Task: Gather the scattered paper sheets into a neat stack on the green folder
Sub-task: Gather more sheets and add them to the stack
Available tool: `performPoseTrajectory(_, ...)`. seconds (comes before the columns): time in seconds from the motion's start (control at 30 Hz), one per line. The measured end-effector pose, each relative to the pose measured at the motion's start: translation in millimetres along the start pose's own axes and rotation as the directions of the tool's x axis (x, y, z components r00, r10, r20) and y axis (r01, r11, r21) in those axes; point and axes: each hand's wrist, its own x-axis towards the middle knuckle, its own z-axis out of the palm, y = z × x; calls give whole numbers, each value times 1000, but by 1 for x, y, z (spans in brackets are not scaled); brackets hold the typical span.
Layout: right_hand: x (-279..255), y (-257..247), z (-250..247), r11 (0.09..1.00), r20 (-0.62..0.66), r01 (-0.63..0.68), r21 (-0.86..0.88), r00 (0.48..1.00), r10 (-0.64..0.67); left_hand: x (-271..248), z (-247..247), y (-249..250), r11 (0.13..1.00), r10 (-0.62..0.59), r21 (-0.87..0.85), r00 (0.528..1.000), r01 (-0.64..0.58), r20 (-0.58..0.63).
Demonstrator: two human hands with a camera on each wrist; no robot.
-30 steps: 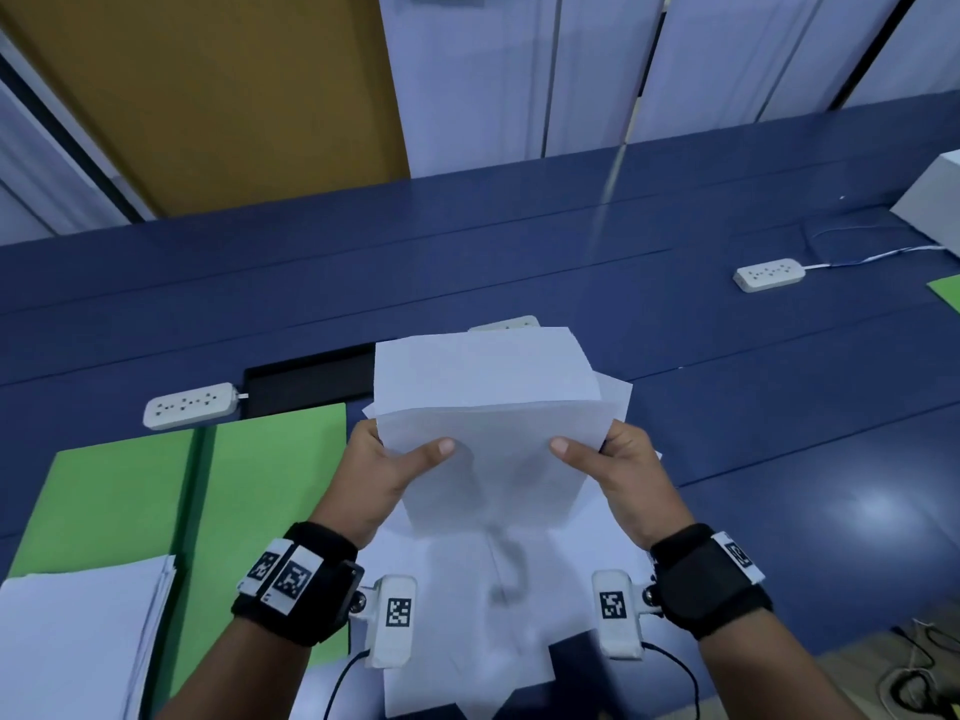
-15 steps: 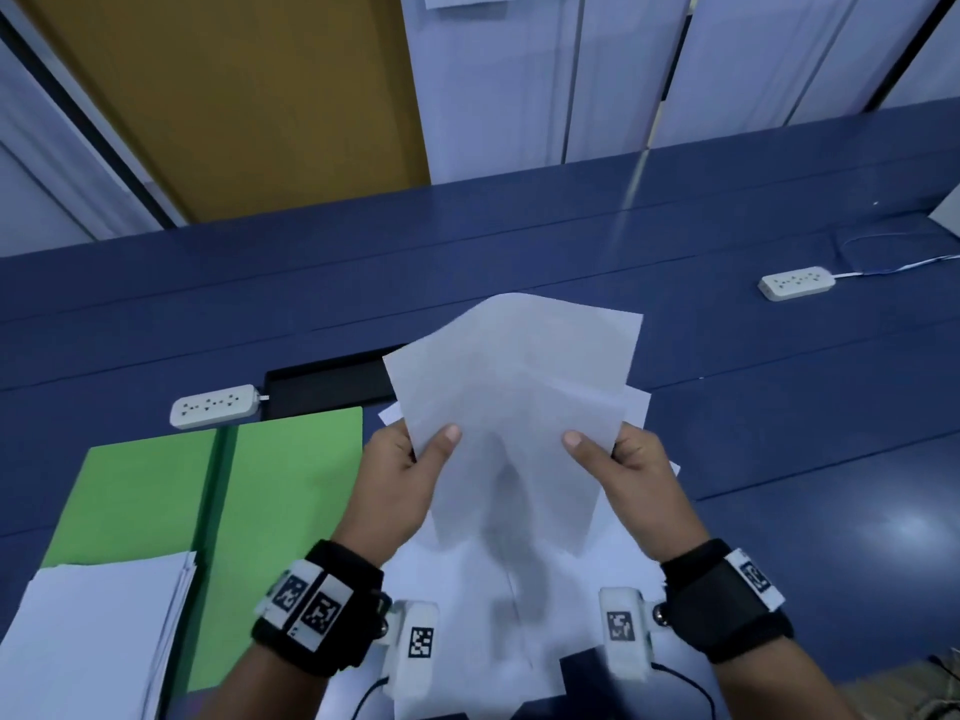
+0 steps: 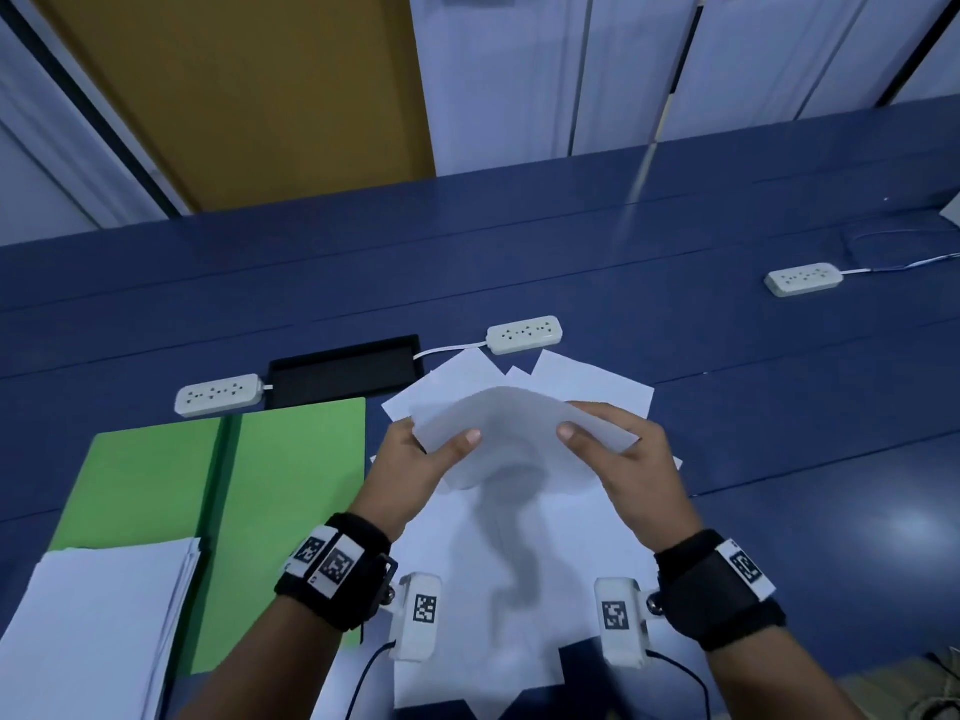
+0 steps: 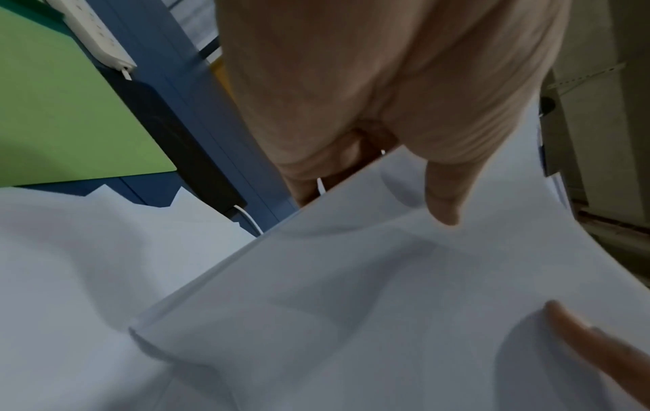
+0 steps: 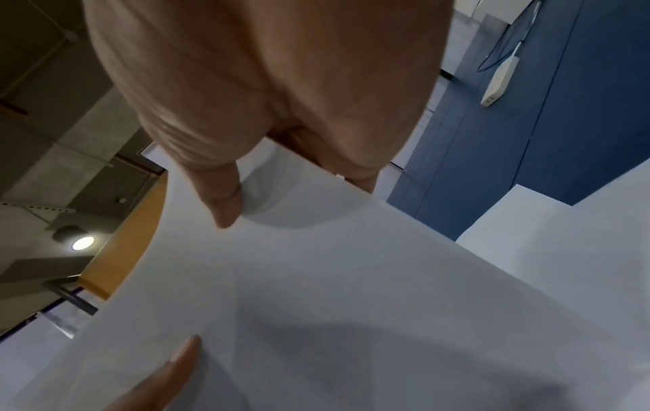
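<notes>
A: How is the bundle of paper sheets (image 3: 511, 433) held?

B: It is pinched at its left edge by the left hand (image 3: 415, 472) and at its right by the right hand (image 3: 621, 462), thumbs on top, above loose sheets (image 3: 519, 589) on the blue desk (image 3: 779, 407).

A: And the green folder (image 3: 291, 485)?

B: It is seen left of the hands, open, apparently bearing a paper stack (image 3: 93, 626) at its near corner.

A black fabric band (image 3: 336, 574) is worn behind the fingers of the left hand (image 3: 410, 470), a matching black band (image 3: 719, 589) behind the right hand (image 3: 631, 459). White tags with black square codes are fixed to both bands. White camera blocks (each coded, each cabled in black) are mounted inward.
</notes>
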Motion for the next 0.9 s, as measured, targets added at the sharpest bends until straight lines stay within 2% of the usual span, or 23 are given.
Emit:
performPoseTrajectory(0.07, -2, -6, 0, 999, 1, 36, -3, 999, -36, 0, 2, 1, 999, 15, 32, 1000, -14, -25)
performPoseTrajectory(0.2, -7, -23, -4, 993, -20, 107, 39, 994, -107, -4, 8, 17, 993, 118, 22, 992, -118, -38)
performPoseTrajectory(0.27, -5, -16, -7, 997, -27, 62, 35, 998, -61, -2, 9, 7, 998, 61, 22, 998, -60, -29)
performPoseTrajectory(0.37, 2, 15, -4, 991, -26, -123, -45, 992, 122, 2, 6, -24, 989, -108, 97, 993, 112, -38)
performPoseTrajectory(0.4, 3, 26, -4, 983, -44, -164, -82, 986, 161, 1, 3, -38, 982, -129, 137, 991, 132, -37)
performPoseTrajectory(0.53, 2, 45, -3, 974, -37, -209, -82, 978, 207, -7, -16, -76, 969, -144, 202, 989, 144, -17)
performPoseTrajectory(0.63, -8, 35, 11, 974, 10, -226, 19, 974, 226, -21, -30, -82, 974, -103, 201, 995, 104, -19)
performPoseTrajectory(0.7, -11, 29, 27, 970, 38, -234, 66, 972, 232, -30, -42, -83, 970, -78, 228, 996, 87, -47)
performPoseTrajectory(0.77, -12, 27, 44, 965, 78, -250, 77, 967, 244, -40, -60, -85, 957, -40, 279, 991, 74, -125)
performPoseTrajectory(0.9, -12, 29, 80, 979, 136, -203, -17, 970, 203, -68, -102, -80, 957, -9, 276, 965, 84, -263)
